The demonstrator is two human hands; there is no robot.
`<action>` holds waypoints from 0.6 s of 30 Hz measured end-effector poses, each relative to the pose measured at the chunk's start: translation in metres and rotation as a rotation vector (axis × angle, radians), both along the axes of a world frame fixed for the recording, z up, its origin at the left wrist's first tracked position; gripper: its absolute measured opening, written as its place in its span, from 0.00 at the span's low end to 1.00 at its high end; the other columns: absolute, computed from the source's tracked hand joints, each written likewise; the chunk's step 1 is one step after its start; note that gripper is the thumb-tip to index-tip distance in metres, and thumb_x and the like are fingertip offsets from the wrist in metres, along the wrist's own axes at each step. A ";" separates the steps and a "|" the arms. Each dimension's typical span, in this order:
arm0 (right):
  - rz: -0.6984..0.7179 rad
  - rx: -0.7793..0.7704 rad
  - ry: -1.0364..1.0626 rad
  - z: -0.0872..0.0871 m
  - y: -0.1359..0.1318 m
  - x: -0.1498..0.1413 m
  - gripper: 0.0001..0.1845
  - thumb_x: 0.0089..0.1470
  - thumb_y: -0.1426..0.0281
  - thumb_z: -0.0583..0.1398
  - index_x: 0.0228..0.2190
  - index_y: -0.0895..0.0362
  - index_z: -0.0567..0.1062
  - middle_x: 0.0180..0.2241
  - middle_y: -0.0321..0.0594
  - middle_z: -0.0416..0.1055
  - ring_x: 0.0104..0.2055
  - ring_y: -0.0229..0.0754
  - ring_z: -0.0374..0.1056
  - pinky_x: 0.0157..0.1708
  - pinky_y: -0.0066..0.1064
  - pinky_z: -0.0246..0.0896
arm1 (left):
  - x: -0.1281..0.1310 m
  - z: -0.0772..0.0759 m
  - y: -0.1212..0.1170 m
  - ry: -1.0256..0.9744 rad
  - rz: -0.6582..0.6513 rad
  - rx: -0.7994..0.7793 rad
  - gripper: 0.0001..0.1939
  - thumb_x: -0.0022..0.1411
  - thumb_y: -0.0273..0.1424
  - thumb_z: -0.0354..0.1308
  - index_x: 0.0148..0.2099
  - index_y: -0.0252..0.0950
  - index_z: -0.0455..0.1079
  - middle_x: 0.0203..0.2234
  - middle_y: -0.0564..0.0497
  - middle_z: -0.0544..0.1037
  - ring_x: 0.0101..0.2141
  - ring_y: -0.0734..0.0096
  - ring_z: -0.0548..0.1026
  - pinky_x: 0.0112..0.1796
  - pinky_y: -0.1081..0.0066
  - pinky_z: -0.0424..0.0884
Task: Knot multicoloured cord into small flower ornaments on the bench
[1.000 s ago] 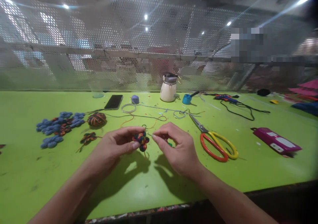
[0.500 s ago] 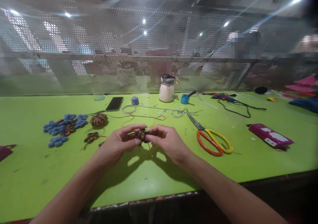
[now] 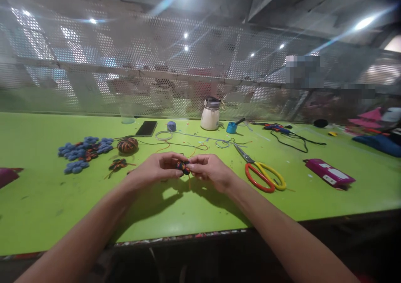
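Note:
Between my two hands is a small dark multicoloured yarn flower (image 3: 183, 167), held above the green table. My left hand (image 3: 159, 168) pinches its left side between thumb and fingers. The fingers of my right hand (image 3: 210, 171) are closed on its right edge. A short orange yarn end hangs below it. To the left lie another dark yarn flower (image 3: 118, 164), a multicoloured yarn ball (image 3: 128, 145) and a cluster of blue yarn flowers (image 3: 70, 150). Large scissors (image 3: 260, 176) with red and yellow handles rest right of my right hand.
Behind my hands stand a phone (image 3: 146, 128), a blue yarn ball (image 3: 171, 126), a white bottle (image 3: 210, 115) and a blue pot (image 3: 231, 127). A glue gun (image 3: 277, 128) with its cable and a magenta case (image 3: 328, 172) lie right. A perforated screen (image 3: 150, 57) rises along the back.
My view has tilted up slightly. The yarn flower has been turned between my fingers, and my right fingers have shifted to its right edge.

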State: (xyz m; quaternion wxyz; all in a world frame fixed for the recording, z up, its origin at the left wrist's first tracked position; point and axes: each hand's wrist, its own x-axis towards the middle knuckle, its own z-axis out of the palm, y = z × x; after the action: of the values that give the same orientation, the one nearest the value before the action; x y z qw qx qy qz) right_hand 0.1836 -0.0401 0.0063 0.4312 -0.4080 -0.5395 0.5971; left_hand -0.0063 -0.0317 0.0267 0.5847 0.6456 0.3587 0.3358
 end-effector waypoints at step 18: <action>0.132 0.123 -0.326 -0.002 0.008 0.008 0.14 0.43 0.63 0.66 0.28 0.62 0.77 0.16 0.32 0.67 0.14 0.27 0.53 0.14 0.22 0.44 | -0.004 -0.009 0.015 -0.237 0.084 -0.087 0.09 0.44 0.20 0.65 0.32 0.31 0.73 0.25 0.50 0.78 0.27 0.73 0.74 0.34 0.71 0.69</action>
State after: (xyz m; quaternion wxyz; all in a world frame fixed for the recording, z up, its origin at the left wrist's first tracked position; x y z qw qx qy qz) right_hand 0.1920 -0.0318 0.0043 0.3219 -0.4359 -0.6635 0.5158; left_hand -0.0099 -0.0172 0.0174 0.6356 0.5600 0.3282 0.4180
